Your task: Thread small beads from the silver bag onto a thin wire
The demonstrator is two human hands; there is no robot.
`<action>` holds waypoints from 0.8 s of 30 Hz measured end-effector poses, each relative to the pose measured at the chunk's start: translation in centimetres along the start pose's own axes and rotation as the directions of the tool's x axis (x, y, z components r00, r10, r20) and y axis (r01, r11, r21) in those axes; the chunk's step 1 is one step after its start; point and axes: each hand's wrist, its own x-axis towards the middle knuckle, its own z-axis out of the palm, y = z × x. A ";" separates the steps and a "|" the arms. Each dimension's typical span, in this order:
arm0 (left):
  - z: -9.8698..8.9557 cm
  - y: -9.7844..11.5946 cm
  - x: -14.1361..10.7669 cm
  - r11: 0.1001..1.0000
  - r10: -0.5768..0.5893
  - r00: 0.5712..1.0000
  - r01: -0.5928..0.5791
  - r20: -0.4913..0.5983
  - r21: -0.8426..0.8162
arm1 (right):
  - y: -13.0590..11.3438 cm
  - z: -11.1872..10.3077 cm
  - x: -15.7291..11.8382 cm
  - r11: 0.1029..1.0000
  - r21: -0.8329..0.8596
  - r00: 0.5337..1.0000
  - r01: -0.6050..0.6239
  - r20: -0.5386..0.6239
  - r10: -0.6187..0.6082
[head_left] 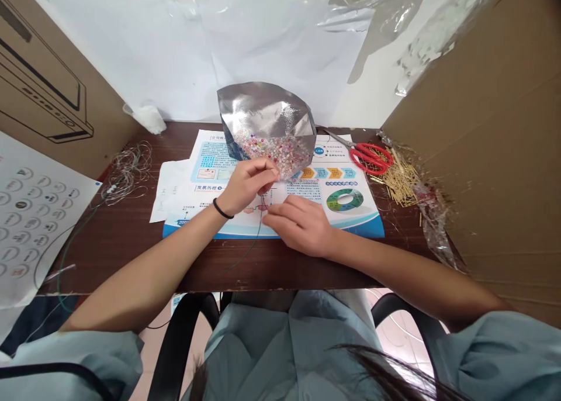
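Observation:
A dark thin thread (250, 248) runs down from beneath the fingers of my left hand (246, 185) and trails toward the table's front edge. My left hand is closed in a pinch on it, a black band around the wrist. My right hand (302, 225) is just to the right and lower, fingers curled together with the tips beside the thread; what they grip, if anything, is hidden. Right behind my hands stands an open silvery bag (267, 106) with small mixed beads (280, 149), mostly pink, white and red, at its mouth.
A printed sheet (210, 225) lies under the hands on the dark table (201, 266). Red-handled scissors (371, 158) rest at right near a heap of gold-coloured sticks (401, 176). Tangled clear line (129, 170) lies left. Cardboard (495, 138) walls the right side, a printed box (52, 79) the left.

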 end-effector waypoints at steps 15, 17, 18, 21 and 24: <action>-0.8 -0.6 0.3 0.901 -0.422 0.889 0.433 0.177 -0.029 | 3.0 0.6 -0.5 0.762 0.171 0.782 -0.624 0.145 0.607; -1.0 -0.6 0.4 0.900 -0.431 0.878 0.435 0.210 0.026 | 3.0 0.6 -0.5 0.770 0.183 0.790 -0.611 0.198 0.580; -1.1 -0.5 0.5 0.902 -0.430 0.875 0.428 0.220 0.058 | 3.0 0.7 -0.5 0.774 0.189 0.794 -0.604 0.219 0.567; -1.3 -0.3 0.6 0.906 -0.423 0.871 0.402 0.250 0.130 | 3.4 0.7 -0.6 0.784 0.202 0.804 -0.588 0.254 0.538; -2.0 0.2 1.0 0.905 -0.425 0.863 0.395 0.274 0.160 | 4.5 0.5 -0.6 0.787 0.189 0.803 -0.588 0.254 0.539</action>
